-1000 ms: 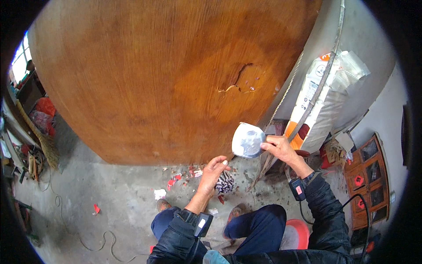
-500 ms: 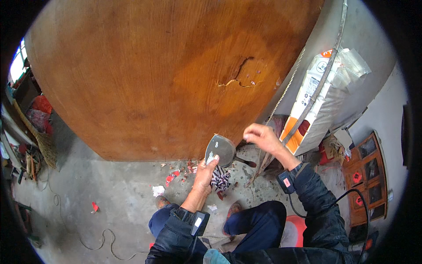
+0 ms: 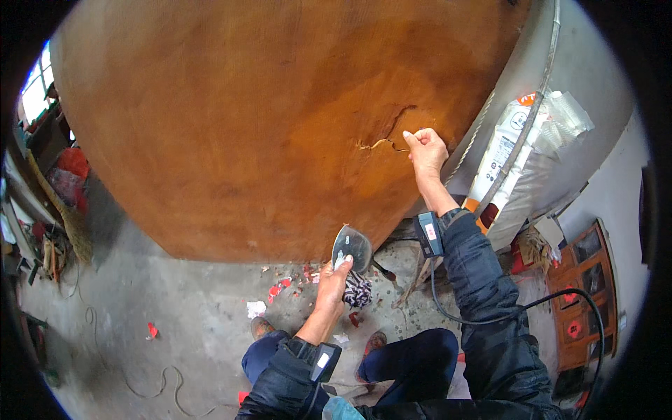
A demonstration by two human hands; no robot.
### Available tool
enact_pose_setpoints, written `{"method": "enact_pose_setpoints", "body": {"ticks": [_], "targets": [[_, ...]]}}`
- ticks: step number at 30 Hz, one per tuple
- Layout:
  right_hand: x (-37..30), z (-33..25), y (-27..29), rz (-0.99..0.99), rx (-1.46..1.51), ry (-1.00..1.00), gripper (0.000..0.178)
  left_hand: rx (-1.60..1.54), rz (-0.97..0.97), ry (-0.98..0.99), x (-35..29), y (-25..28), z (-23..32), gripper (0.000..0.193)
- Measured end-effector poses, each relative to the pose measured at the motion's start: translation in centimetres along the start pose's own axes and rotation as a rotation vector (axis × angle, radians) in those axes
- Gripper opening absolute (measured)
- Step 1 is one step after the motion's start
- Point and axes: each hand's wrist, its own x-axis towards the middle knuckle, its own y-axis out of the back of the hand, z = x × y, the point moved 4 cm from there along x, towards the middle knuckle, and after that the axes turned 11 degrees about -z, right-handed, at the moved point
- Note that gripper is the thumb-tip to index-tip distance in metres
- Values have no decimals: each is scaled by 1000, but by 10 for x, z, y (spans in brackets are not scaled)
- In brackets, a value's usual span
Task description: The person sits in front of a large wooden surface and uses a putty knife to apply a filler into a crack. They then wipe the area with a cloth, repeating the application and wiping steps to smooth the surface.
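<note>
My left hand (image 3: 332, 281) grips a flat grey metal blade (image 3: 355, 246) with a curved edge, thumb laid on its face. Its handle is not plain to see, so I cannot tell its exact kind. A black-and-white striped cloth (image 3: 358, 290) shows just below the blade, beside that hand. My right hand (image 3: 427, 150) is up at a large brown wooden panel (image 3: 231, 140), its thumb and fingertips pinched together by a cracked, splintered patch (image 3: 381, 144). Whether a small bit is between those fingers cannot be made out.
Red and white scraps (image 3: 278, 287) litter the concrete floor under the panel. To the right, a white-and-orange sack (image 3: 500, 157) leans behind a thin pole (image 3: 521, 136), near a rope (image 3: 472, 136). A straw broom (image 3: 70, 224) stands left; a wooden cabinet (image 3: 584, 280) is far right.
My right hand has risen from beside the blade to the cracked patch on the panel. The left hand keeps its grip on the blade, with little movement.
</note>
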Motion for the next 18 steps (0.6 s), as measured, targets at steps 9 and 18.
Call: {"method": "enact_pose_setpoints", "body": {"ticks": [9, 18], "targets": [[3, 23, -3, -58, 73, -87, 24, -46, 2, 46, -3, 1, 2, 15], [6, 10, 0, -11, 2, -34, 24, -57, -20, 48, -3, -1, 1, 13]]}}
